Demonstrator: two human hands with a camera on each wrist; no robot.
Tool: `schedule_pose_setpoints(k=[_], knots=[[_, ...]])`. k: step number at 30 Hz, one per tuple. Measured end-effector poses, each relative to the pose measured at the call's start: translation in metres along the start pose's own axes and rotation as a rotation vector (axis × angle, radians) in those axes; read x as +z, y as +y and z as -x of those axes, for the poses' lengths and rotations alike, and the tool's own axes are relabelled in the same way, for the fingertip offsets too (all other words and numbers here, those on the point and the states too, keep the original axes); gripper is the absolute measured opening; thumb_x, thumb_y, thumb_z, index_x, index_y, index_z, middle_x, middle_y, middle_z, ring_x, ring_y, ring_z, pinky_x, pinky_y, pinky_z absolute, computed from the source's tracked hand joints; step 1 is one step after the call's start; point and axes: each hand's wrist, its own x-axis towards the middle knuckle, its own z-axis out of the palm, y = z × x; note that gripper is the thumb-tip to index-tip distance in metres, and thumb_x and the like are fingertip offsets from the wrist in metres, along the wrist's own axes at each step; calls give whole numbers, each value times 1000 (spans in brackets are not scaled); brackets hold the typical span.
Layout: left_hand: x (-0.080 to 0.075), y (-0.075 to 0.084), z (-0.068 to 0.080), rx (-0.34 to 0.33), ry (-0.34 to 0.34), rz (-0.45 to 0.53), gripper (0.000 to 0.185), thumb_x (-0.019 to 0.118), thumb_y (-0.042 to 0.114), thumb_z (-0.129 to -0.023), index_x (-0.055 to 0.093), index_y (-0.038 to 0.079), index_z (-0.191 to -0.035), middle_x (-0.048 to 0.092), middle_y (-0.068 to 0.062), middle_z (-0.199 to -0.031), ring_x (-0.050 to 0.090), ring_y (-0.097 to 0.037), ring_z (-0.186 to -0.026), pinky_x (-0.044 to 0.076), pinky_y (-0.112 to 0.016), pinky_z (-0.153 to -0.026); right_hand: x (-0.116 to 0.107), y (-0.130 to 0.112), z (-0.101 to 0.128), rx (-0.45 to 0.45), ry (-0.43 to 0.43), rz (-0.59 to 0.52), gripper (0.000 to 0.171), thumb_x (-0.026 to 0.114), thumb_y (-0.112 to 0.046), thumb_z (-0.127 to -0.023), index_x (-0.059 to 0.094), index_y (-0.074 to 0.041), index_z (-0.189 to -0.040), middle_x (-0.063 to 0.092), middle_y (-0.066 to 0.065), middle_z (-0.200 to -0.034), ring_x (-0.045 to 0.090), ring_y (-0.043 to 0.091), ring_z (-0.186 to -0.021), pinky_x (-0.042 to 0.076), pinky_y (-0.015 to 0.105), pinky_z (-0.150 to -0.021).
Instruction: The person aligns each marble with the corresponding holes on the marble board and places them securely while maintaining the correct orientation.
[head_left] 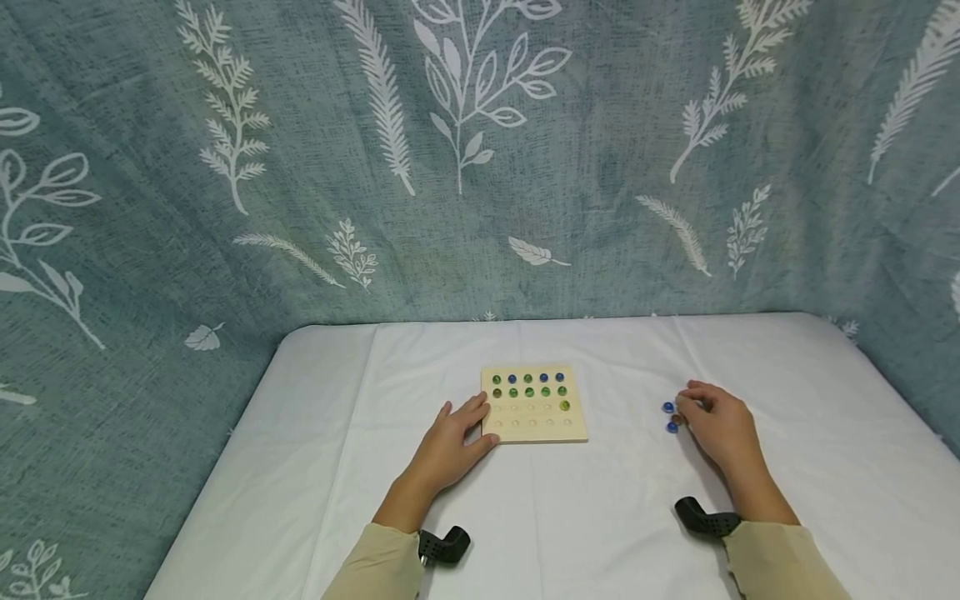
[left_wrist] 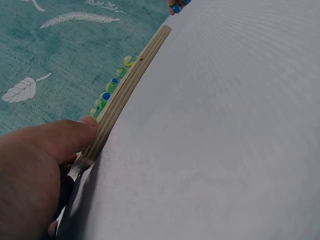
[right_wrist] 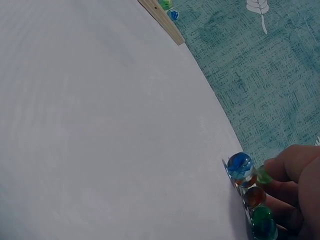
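Observation:
My left hand [head_left: 444,448] grips the near left corner of a pale wooden board [head_left: 517,425]. Its thumb [left_wrist: 75,137] lies against the board's edge, with other fingers partly hidden behind. Green and blue marbles fill the board's two far rows, and a yellow-green marble [head_left: 565,406] sits at the right end of the third row. Off to the right, my right hand [head_left: 722,425] pinches a green marble [right_wrist: 264,174] between thumb and finger. Close by on the cloth lie a blue marble [head_left: 668,407], a reddish-brown marble [right_wrist: 255,196] and other marbles, partly covered by the hand.
A white cloth [head_left: 600,517] covers the table, with shallow creases. Behind it hangs a blue-green curtain [head_left: 615,217] with white leaf prints. Black wrist mounts [head_left: 444,546] are strapped at both sleeves. Vacant round hollows show in the board's two near rows.

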Motion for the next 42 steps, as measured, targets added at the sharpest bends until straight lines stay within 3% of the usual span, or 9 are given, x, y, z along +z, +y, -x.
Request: schedule_pose_setpoints(k=[5,12,19,30,37,42], knots=[[0,-1,0,7,-5,-4,60,65,39,-94,50,14,-146,39,6,-156,36,-12,-144,12,-41,-127,-2,-8,5,18,8,-56,46,51,-35,-101,62,2,-127,51,19,-145,44,43,-135,37,61,-110],[-1,-1,0,13,-2,1,60,65,39,-94,50,13,-145,40,5,-156,36,-13,-144,12,-42,-127,-1,-33,16,-109,6,-132,54,53,-47,-99,65,-1,-124,55,15,-142,40,43,-139,36,61,-111],[-2,-1,1,11,4,1,59,65,38,-94,50,12,-145,40,4,-156,37,-13,-144,12,-42,-127,21,-61,23,-193,-52,-204,53,59,-47,-96,67,-1,-120,58,13,-139,45,34,-138,39,52,-114],[-2,-1,2,6,6,4,60,65,38,-94,49,12,-146,40,4,-156,36,-14,-144,12,-42,-127,68,-95,29,-79,-159,-306,32,64,-30,-96,69,-4,-113,56,9,-143,41,28,-142,33,45,-120],[-2,-1,2,7,0,6,60,66,38,-94,50,12,-145,40,4,-156,36,-13,-144,12,-42,-127,91,-108,34,1,-136,-350,27,67,-30,-93,73,-7,-105,52,9,-147,34,31,-146,26,51,-122],[-2,0,1,16,-1,10,60,65,38,-94,50,12,-146,40,4,-156,36,-14,-144,12,-42,-127,100,-109,36,-8,-114,-315,27,68,-30,-93,73,-6,-103,48,11,-150,34,35,-145,32,53,-118]])
